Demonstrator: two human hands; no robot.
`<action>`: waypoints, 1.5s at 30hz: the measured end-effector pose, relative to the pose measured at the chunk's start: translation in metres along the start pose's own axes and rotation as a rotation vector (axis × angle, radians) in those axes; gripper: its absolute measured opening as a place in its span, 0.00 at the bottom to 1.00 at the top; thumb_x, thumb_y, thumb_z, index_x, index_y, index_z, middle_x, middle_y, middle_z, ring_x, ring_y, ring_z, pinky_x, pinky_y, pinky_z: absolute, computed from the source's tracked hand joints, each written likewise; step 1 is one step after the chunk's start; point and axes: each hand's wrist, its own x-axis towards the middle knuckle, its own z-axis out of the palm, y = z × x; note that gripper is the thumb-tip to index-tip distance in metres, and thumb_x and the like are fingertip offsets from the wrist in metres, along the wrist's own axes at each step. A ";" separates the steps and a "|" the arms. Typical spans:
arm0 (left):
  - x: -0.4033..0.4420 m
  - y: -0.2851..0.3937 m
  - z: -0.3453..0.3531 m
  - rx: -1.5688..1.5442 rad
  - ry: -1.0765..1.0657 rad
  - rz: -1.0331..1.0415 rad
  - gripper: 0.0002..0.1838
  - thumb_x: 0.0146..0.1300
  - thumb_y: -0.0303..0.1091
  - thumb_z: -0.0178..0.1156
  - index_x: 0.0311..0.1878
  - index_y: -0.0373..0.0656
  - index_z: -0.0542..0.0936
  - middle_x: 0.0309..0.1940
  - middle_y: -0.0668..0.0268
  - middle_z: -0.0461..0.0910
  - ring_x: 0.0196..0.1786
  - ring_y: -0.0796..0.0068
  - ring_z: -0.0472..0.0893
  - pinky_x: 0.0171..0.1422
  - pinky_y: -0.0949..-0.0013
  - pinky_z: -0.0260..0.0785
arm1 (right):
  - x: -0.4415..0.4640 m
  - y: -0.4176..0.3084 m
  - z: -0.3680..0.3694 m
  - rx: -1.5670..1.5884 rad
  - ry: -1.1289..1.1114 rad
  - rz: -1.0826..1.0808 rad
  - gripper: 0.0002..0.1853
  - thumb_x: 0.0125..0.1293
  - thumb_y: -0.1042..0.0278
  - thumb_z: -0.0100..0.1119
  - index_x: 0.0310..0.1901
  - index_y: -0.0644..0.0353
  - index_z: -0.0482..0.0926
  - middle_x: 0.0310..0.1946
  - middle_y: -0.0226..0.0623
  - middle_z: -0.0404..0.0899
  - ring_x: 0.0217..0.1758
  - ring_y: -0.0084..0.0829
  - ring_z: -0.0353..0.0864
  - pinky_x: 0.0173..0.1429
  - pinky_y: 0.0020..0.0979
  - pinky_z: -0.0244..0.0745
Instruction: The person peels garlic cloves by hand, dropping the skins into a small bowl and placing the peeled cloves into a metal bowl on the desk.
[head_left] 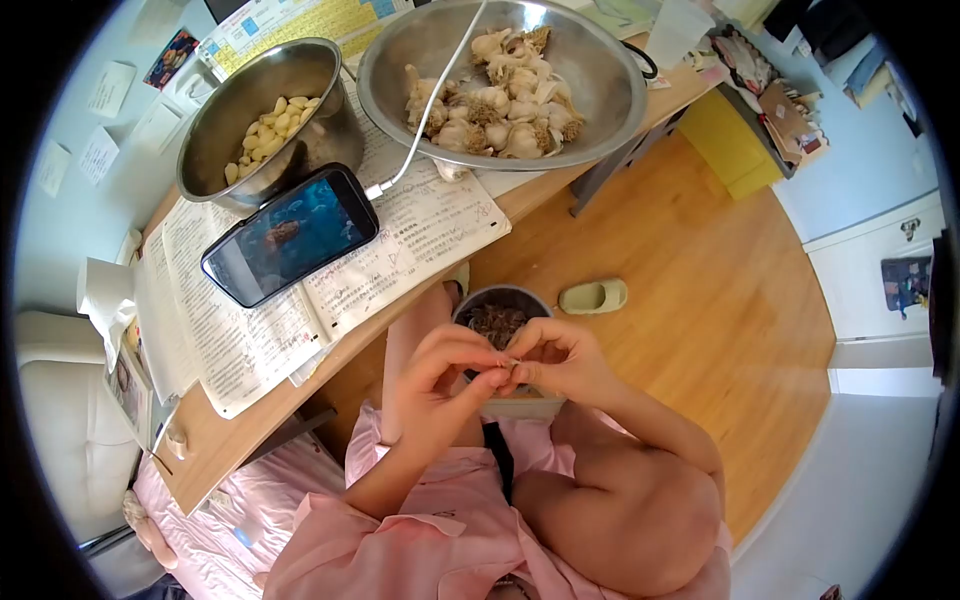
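Observation:
My left hand (452, 368) and my right hand (560, 358) meet over my lap, fingertips pinched together. Between them is a small garlic clove (509, 366), mostly covered by the fingers. Just beneath the hands stands a bin (545, 300) with dark brownish peels (495, 322) in it. On the desk, a large steel basin (385, 60) holds several whole garlic bulbs (520, 95). A deeper steel pot (215, 110) to its left contains pale peeled cloves (272, 130).
A phone (290, 236) with a lit screen lies on an open book (390, 260), its white cable (432, 105) running across the basin. The wooden desk edge (400, 305) is close to my left arm. A slipper (593, 296) and a yellow box (730, 145) are on the floor.

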 end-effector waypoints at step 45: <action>-0.033 -0.218 0.002 0.480 -0.027 -0.360 0.09 0.63 0.29 0.55 0.44 0.37 0.78 0.33 0.58 0.81 0.33 0.72 0.82 0.37 0.71 0.74 | -0.024 0.105 -0.101 -0.409 0.439 0.089 0.09 0.61 0.74 0.60 0.40 0.66 0.72 0.37 0.39 0.80 0.40 0.25 0.81 0.42 0.24 0.76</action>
